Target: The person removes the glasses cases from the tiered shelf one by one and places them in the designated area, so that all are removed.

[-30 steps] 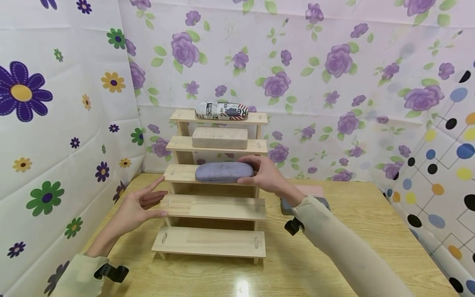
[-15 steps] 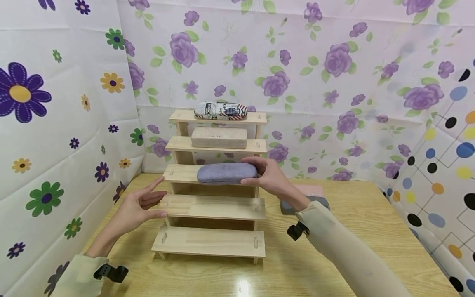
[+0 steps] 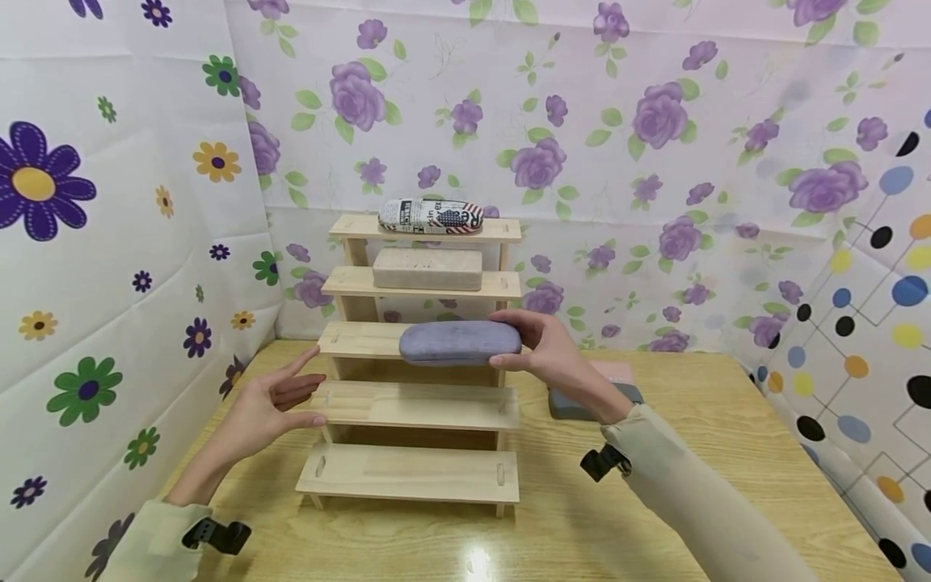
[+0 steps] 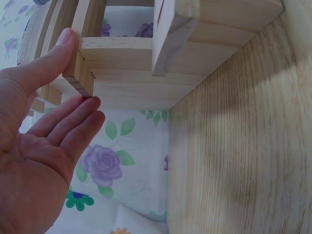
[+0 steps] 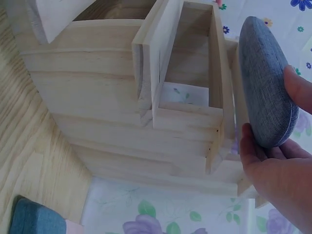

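Note:
My right hand (image 3: pixel 549 356) grips the right end of a blue-grey fabric glasses case (image 3: pixel 458 343), thumb on the near side and fingers behind. In the right wrist view the case (image 5: pixel 265 83) shows its rounded, seamed shell beside the shelf boards. It overlaps the middle tier of a stepped wooden display rack (image 3: pixel 407 477) in the head view. At the rack's left end, my left hand (image 3: pixel 262 408) has its fingers stretched out. In the left wrist view, its thumb and fingertips are right at the end of one board (image 4: pixel 80 73).
A newspaper-print glasses case (image 3: pixel 431 217) lies on the top tier, a beige case (image 3: pixel 427 269) one tier lower. Right of the rack, a dark grey-blue case (image 3: pixel 570 406) and a pink item (image 3: pixel 614 372) rest on the wooden table (image 3: pixel 698 453). Patterned sheets hang behind and at both sides.
My right hand has drawn the blue-grey glasses case to the right and slightly toward me along the middle tier. The left hand has stayed at the rack's left end.

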`<state>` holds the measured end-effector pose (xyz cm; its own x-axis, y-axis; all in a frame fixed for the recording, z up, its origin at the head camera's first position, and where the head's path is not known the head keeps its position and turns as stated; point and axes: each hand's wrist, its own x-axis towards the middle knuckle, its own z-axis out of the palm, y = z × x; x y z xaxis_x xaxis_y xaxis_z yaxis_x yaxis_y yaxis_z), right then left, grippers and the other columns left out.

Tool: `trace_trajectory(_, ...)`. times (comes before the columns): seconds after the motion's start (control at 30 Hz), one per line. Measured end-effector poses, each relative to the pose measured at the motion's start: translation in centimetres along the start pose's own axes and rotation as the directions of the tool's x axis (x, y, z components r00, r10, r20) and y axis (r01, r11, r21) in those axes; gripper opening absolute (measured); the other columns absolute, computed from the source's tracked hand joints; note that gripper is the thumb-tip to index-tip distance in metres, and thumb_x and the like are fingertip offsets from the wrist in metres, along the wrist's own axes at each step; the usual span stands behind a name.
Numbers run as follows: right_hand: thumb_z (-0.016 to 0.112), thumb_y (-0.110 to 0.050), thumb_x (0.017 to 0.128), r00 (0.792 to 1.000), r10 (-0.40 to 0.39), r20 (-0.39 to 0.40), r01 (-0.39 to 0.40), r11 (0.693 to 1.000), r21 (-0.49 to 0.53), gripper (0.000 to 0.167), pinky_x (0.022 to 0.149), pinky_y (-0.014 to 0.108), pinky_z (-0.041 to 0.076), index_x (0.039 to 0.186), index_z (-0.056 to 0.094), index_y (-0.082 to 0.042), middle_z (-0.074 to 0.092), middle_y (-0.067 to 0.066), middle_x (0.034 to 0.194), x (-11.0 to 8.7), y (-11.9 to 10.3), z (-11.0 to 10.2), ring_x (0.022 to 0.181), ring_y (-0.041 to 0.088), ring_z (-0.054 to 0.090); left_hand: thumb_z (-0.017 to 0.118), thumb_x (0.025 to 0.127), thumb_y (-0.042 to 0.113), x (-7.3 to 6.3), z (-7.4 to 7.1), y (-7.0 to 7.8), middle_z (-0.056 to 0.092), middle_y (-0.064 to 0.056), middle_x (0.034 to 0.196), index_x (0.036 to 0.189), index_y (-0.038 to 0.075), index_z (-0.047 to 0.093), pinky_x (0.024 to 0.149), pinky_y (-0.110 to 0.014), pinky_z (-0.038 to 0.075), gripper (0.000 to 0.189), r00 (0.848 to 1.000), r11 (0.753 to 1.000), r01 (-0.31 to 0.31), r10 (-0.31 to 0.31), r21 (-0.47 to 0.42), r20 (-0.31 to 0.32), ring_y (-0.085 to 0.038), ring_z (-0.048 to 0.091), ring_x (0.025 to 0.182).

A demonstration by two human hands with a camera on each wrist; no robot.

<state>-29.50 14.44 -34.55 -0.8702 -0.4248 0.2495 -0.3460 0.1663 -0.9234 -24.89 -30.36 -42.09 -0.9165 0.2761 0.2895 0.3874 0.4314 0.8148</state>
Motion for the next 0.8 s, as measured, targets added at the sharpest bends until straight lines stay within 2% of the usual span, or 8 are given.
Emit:
trace_trajectory(0.17,0.085,-0.006,0.091,1.0,0.001,-0.004,-0.001,1.0,0.011,0.059,0.109,0.043,0.052,0.145,0.063,-0.008,0.061,0.011,0.145,-1.0,0.1,-0.6,0.134,0.026,0.058,0.091,0.084,0.013,0.0,0.0,0.0,0.064,-0.024,0.139,0.166,0.024,0.037,0.098,-0.028,0.057,0.099,1.0,1.0,-0.005,0.005,-0.002,-0.002,-0.04,0.059,0.13)
trace_trajectory(0.27,0.085,-0.007,0.09,1.0,0.008,-0.008,-0.008,1.0,0.015,0.062,0.107,0.045,0.053,0.147,0.061,-0.008,0.061,0.01,0.145,-1.7,0.3,-1.0,0.133,0.027,0.059,0.091,0.084,0.013,0.0,0.0,0.1,0.064,-0.023,0.14,0.166,0.025,0.037,0.099,-0.031,0.057,0.099,1.0,1.0,0.0,0.0,-0.001,-0.001,-0.039,0.06,0.13)
trace_trajectory(0.43,0.085,-0.006,0.09,1.0,0.029,-0.011,-0.029,0.999,0.019,0.066,0.104,0.036,0.055,0.15,0.058,-0.008,0.058,0.01,0.15,-2.8,0.6,-1.8,0.136,0.027,0.056,0.092,0.084,0.014,0.0,0.1,0.2,0.064,-0.023,0.139,0.166,0.026,0.037,0.099,-0.032,0.057,0.1,1.0,1.0,0.004,-0.004,0.005,-0.001,-0.038,0.061,0.129)
trace_trajectory(0.57,0.085,-0.006,0.09,0.999,0.032,-0.021,-0.032,0.999,0.021,0.065,0.103,0.03,0.055,0.15,0.059,-0.009,0.057,0.01,0.151,-3.6,0.9,-2.4,0.139,0.027,0.054,0.091,0.084,0.014,0.0,0.1,0.2,0.065,-0.023,0.139,0.166,0.025,0.037,0.097,-0.026,0.057,0.099,1.0,1.0,-0.005,0.006,0.011,-0.002,-0.039,0.061,0.128)
trace_trajectory(0.7,0.085,-0.008,0.091,0.999,0.034,-0.027,-0.034,0.999,0.0,0.066,0.102,0.027,0.055,0.15,0.058,-0.01,0.057,0.01,0.151,-4.5,1.2,-3.2,0.139,0.027,0.054,0.091,0.084,0.012,-0.1,0.1,0.2,0.065,-0.023,0.138,0.166,0.024,0.036,0.097,-0.023,0.056,0.099,1.0,1.0,-0.014,0.014,0.012,-0.002,-0.04,0.06,0.128)
trace_trajectory(0.8,0.085,-0.008,0.09,0.999,0.017,-0.032,-0.017,1.0,-0.008,0.066,0.102,0.028,0.055,0.15,0.058,-0.009,0.057,0.012,0.151,-5.2,1.5,-3.8,0.137,0.027,0.056,0.091,0.084,0.011,-0.1,0.0,0.1,0.065,-0.024,0.138,0.166,0.022,0.036,0.098,-0.027,0.057,0.099,1.0,1.0,-0.022,0.022,0.012,-0.003,-0.04,0.06,0.128)
